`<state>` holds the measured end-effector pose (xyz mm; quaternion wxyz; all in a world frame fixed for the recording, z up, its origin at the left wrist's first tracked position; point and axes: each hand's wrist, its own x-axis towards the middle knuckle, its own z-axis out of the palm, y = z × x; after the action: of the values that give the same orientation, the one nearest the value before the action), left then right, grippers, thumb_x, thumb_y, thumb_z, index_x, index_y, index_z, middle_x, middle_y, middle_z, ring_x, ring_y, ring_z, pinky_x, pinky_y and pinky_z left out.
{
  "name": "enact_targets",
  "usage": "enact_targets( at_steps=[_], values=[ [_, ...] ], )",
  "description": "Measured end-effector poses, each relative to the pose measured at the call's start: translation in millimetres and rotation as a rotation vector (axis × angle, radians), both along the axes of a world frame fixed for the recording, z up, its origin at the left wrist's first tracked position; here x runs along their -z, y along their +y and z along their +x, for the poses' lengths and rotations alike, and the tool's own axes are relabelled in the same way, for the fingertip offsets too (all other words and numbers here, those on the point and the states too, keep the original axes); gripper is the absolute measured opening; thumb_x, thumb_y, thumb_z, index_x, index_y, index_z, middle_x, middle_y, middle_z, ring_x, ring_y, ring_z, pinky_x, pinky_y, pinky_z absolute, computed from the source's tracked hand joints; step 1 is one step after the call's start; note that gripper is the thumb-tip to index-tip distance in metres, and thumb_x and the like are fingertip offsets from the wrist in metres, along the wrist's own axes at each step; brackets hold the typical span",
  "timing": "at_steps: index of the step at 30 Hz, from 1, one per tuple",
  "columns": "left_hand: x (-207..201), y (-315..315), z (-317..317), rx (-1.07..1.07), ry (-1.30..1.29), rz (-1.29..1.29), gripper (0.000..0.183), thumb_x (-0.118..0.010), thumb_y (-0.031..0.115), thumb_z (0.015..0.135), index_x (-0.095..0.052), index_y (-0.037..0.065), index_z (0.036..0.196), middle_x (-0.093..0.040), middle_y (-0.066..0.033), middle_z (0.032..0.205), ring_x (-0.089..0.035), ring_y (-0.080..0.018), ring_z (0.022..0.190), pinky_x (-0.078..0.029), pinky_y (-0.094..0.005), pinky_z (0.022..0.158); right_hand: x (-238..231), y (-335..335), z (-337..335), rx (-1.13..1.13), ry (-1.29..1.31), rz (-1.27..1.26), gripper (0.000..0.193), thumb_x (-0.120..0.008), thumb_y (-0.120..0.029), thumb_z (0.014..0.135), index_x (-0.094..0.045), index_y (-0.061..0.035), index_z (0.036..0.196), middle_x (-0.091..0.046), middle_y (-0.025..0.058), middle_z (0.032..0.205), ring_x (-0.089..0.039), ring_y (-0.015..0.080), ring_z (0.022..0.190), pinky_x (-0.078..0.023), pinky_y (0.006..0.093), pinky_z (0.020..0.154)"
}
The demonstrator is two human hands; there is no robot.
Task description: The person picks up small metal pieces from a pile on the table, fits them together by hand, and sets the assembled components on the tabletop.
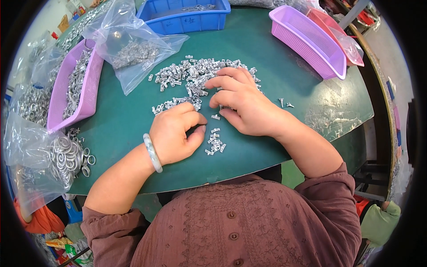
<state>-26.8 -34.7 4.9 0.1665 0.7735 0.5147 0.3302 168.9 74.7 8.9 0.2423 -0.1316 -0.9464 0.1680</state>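
Observation:
A heap of small silvery metal pieces (180, 73) lies spread on the green tabletop. My right hand (244, 102) rests over the heap's right part, its fingers bent and apart, touching the pieces. My left hand (175, 133) wears a pale bangle (152, 152) on the wrist and sits at the heap's near left edge. Its fingers are curled in with the thumb close against them; anything in them is hidden. Between the hands and nearer to me is a small cluster of the same pieces (215, 144), with a single piece (215, 117) just beyond it.
At left, a pink basket (94, 78) holds metal parts, beside a clear bag (129, 53) of pieces and a pile of rings (66, 155). A blue bin (184, 21) stands at the back; a purple basket (307, 42) overlaps a red one (351, 51) at right.

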Motion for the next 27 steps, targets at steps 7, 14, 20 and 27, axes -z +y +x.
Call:
enact_targets(
  at_steps=[7, 14, 20, 27],
  values=[
    [1, 0, 0, -0.031, -0.011, -0.003, 0.011, -0.067, -0.001, 0.077, -0.068, 0.002, 0.087, -0.056, -0.0085, 0.075, -0.056, -0.0222, 0.063, -0.045, -0.0320, 0.056, -7, -8, 2, 0.002, -0.102, 0.065, 0.008, -0.071, -0.011, 0.074, -0.070, -0.0070, 0.081, -0.056, 0.0098, 0.123, -0.040, 0.0370, 0.127, -0.026, 0.0601, 0.108],
    [1, 1, 2, -0.055, 0.022, -0.005, 0.013, -0.072, 0.005, 0.077, -0.069, 0.003, 0.089, -0.055, -0.0078, 0.074, -0.055, -0.0217, 0.061, -0.044, -0.0325, 0.055, 3, -8, -3, -0.022, -0.062, 0.043, 0.006, -0.071, -0.012, 0.076, -0.069, -0.0066, 0.077, -0.058, 0.0074, 0.119, -0.041, 0.0343, 0.127, -0.027, 0.0618, 0.107],
    [3, 1, 1, -0.049, 0.073, 0.040, 0.011, -0.074, 0.010, 0.076, -0.069, 0.006, 0.084, -0.056, -0.0071, 0.074, -0.058, -0.0247, 0.065, -0.047, -0.0355, 0.058, 5, -10, -6, -0.063, 0.006, -0.011, 0.006, -0.071, -0.010, 0.075, -0.067, -0.0069, 0.077, -0.058, 0.0057, 0.118, -0.042, 0.0328, 0.126, -0.029, 0.0605, 0.105],
    [6, 1, 2, -0.038, 0.041, 0.054, 0.011, -0.074, 0.004, 0.074, -0.068, 0.004, 0.083, -0.055, -0.0077, 0.072, -0.057, -0.0235, 0.064, -0.046, -0.0342, 0.056, -5, -1, 3, 0.006, -0.032, 0.007, 0.017, -0.074, -0.010, 0.071, -0.066, -0.0084, 0.086, -0.057, 0.0094, 0.120, -0.041, 0.0344, 0.126, -0.028, 0.0565, 0.106]
  ],
)
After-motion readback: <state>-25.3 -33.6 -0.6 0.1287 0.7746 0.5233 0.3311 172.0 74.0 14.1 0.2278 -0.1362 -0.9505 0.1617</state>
